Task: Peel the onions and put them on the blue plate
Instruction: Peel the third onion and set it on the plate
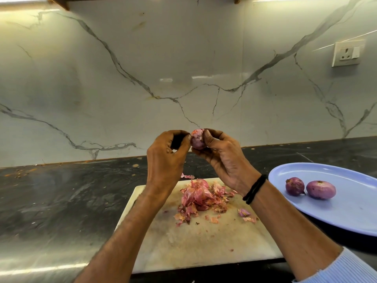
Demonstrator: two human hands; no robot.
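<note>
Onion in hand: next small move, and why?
Probably pull the left hand away with its pinched skin, dropping it onto the peel pile. The right hand grips the onion above the cutting board; papery flakes cling to its top, so it isn't ready for the blue plate.

Bright overhead strip glare, wide-angle edge bending

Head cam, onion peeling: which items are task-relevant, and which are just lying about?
In the job:
- held onion, gripped by right hand, left hand pinching at it
- blue plate with two peeled onions

Lying about:
- onion skins on cutting board
- wall socket
</note>
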